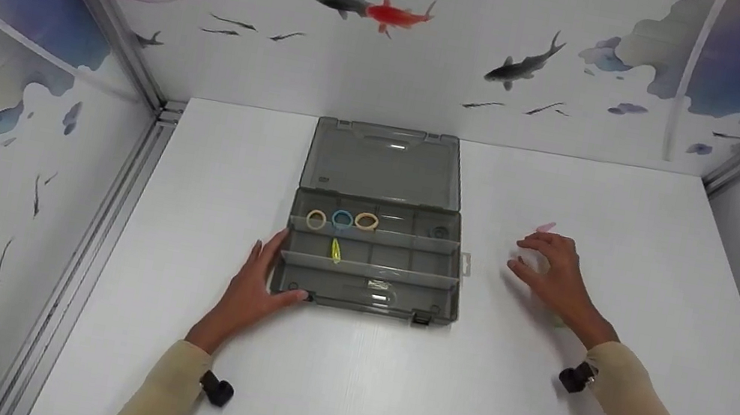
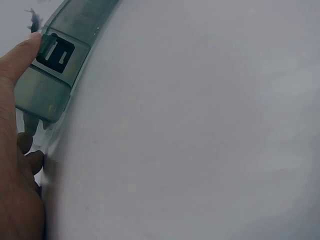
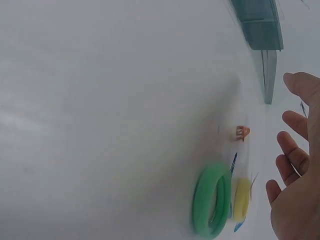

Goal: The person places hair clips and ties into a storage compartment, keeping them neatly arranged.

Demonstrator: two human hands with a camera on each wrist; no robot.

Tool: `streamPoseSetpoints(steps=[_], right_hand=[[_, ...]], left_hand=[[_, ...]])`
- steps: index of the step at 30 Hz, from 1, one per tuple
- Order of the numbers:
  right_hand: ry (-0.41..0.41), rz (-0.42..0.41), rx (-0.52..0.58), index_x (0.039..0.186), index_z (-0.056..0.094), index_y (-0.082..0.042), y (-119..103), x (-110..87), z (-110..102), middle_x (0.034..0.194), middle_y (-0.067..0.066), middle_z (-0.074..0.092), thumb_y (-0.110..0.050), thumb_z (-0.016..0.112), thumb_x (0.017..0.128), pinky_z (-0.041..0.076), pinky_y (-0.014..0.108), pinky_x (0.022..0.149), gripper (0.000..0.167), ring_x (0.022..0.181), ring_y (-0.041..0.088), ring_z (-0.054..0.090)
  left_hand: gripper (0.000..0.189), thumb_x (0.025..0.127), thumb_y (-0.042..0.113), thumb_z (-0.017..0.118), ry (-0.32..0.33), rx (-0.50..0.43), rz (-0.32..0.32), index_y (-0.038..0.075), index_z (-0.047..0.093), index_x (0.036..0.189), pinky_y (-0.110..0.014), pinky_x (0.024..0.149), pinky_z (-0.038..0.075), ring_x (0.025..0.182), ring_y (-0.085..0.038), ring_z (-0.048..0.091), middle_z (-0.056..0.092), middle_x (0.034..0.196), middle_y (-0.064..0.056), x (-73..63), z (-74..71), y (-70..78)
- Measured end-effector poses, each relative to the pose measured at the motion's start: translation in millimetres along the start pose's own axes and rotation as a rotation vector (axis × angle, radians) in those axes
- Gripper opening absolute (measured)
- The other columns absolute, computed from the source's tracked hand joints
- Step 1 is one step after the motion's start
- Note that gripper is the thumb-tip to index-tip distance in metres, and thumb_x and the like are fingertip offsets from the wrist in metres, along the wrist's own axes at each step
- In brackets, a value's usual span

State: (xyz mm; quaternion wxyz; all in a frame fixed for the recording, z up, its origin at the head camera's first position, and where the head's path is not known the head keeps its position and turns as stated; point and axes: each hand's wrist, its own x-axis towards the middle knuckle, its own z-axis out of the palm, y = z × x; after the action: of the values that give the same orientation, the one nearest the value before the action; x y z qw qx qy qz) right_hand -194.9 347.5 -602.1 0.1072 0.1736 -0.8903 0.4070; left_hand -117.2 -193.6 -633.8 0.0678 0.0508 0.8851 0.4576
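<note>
An open translucent grey compartment box (image 1: 367,287) lies on the table with its lid (image 1: 385,164) folded back. My left hand (image 1: 250,289) rests at its front left corner, fingers along the side wall and thumb by a front latch (image 2: 56,52). Over the table to the right of the box, my right hand (image 1: 556,274) hovers with loosely bent fingers and nothing between them. Near it lie a green ring (image 3: 202,205), a yellow ring (image 3: 241,200) and a small orange claw clip (image 3: 242,133). A small pink piece (image 1: 546,227) shows just beyond the fingertips.
In the back row of the box are two beige rings (image 1: 367,221), a blue ring (image 1: 342,219) and a dark ring (image 1: 439,233). A yellow clip (image 1: 335,251) sits in the middle row. A clear tab (image 1: 466,264) sticks out at right. Walls with painted fish surround the table.
</note>
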Motion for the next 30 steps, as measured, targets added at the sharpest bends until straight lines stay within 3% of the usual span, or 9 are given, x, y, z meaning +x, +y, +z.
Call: streamPoseSetpoints(steps=[15,25,30], right_hand=[[-0.010,-0.096,-0.153,0.111,0.078,0.007,28.1,-21.8,-13.3,0.118,0.029,0.071,0.005,0.095,0.080,0.034,0.066,0.097,0.035,0.119,0.054,0.055],[-0.174,-0.015,-0.171,0.122,0.080,0.001,33.8,-14.4,-26.6,0.130,0.028,0.066,-0.004,0.094,0.086,0.030,0.073,0.101,0.039,0.130,0.052,0.046],[-0.250,-0.031,-0.231,0.128,0.080,-0.002,33.4,-6.8,-31.3,0.131,0.027,0.065,-0.009,0.090,0.090,0.031,0.075,0.101,0.040,0.131,0.052,0.045]], left_hand=[[0.116,0.089,0.065,0.087,-0.001,-0.007,0.002,0.036,0.019,0.178,-0.082,0.124,0.018,0.170,-0.044,0.003,0.019,0.184,-0.012,0.9,1.0,-2.0],[0.116,0.089,0.065,0.087,-0.004,-0.007,-0.004,0.036,0.018,0.178,-0.082,0.124,0.018,0.170,-0.044,0.003,0.018,0.184,-0.013,-0.7,0.2,-0.7],[0.115,0.089,0.065,0.086,-0.007,-0.008,-0.008,0.037,0.018,0.177,-0.082,0.124,0.018,0.169,-0.045,0.003,0.018,0.184,-0.013,-0.2,-0.1,-0.2]])
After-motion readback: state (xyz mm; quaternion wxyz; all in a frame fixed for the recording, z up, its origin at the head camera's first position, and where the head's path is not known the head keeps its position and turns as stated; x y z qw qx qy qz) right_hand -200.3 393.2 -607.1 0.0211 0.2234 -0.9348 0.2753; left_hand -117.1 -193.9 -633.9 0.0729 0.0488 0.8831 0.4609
